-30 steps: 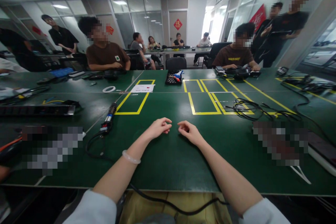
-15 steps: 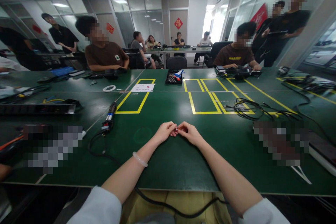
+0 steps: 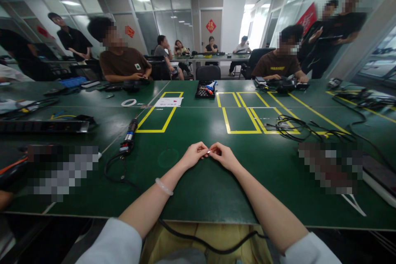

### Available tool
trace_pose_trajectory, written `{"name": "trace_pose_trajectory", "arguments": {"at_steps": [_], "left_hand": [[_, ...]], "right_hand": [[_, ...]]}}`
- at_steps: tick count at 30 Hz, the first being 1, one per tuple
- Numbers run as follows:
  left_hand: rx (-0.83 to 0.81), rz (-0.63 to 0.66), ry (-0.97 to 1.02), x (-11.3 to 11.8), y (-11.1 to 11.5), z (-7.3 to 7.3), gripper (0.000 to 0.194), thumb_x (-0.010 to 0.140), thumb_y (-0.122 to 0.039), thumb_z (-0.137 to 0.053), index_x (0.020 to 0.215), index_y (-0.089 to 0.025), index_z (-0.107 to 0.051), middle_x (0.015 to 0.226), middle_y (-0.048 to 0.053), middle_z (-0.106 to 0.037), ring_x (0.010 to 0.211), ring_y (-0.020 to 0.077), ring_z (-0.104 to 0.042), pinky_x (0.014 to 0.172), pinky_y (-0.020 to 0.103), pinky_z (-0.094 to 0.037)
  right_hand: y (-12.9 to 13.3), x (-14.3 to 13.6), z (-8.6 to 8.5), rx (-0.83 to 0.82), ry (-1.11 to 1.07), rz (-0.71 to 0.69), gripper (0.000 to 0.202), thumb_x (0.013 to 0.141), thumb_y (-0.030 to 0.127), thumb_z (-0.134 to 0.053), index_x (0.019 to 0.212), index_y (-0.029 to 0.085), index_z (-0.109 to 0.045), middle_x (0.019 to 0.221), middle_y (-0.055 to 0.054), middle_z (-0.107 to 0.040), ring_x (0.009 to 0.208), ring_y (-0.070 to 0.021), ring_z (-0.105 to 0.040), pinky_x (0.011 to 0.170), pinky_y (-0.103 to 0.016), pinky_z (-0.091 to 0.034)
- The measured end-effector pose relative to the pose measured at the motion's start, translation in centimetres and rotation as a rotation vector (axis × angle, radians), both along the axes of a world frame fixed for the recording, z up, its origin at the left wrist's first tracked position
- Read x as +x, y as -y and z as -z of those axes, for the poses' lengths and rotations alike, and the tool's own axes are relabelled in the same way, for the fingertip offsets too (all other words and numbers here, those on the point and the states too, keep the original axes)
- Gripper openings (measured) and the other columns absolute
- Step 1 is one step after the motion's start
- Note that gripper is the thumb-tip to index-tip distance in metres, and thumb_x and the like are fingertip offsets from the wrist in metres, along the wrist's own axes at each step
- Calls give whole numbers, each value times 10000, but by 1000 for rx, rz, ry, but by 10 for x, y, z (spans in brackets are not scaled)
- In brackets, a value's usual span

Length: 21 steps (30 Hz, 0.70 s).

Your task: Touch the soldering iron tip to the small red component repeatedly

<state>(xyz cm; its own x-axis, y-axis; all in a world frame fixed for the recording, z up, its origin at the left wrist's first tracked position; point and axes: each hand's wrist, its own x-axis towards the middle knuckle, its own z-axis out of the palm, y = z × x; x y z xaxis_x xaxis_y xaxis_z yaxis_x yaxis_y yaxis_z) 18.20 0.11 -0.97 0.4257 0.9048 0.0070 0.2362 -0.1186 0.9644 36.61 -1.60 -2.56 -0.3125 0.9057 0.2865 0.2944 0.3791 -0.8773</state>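
Both hands meet above the near middle of the green table (image 3: 185, 198). My left hand (image 3: 197, 153) is closed, its thumb and fingers pinched together. My right hand (image 3: 220, 154) is closed as well, with its fingertips against those of the left. Between the fingertips shows a tiny shiny piece (image 3: 209, 152), whitish with some red; its kind is too small to make out. The curled fingers hide most of it. A pale bangle (image 3: 164, 187) circles my left wrist.
An electric screwdriver (image 3: 129, 134) with a black cable lies left of my hands. Yellow tape rectangles (image 3: 227, 121) mark the table. Farther back are a black tray (image 3: 201, 90) of small parts and a white tape ring (image 3: 128, 102). Coiled black cables (image 3: 287, 126) lie at right. Several people sit or stand beyond.
My hands stay nearly in place, with slight finger motion at the tiny piece. Across the table at left, the seated person's hands have risen slightly. The view has shifted a little.
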Motion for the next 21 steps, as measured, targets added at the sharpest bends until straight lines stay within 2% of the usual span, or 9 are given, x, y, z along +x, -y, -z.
{"name": "trace_pose_trajectory", "arguments": {"at_steps": [9,16,21], "left_hand": [[11,30,36,-2,-1,4,293,753,-380,-653,893,-138,-566,770,11,-601,676,102,-575,597,217,-445],[50,27,28,-2,-1,6,245,738,-308,-666,879,-138,-560,737,-12,-583,636,84,-551,591,197,-403],[65,24,29,-1,1,4,234,731,-284,-674,869,-139,-554,764,1,-605,680,95,-577,626,201,-411]], "right_hand": [[0,0,1,18,-18,-6,193,802,321,-612,923,177,-573,775,2,-619,646,-112,-529,632,-238,-435],[-2,-1,1,-10,27,85,208,861,375,-529,878,182,-606,745,2,-619,657,-129,-541,636,-249,-421],[-2,0,1,-2,11,38,193,845,362,-561,838,174,-605,739,1,-615,646,-124,-531,624,-242,-415]]}}
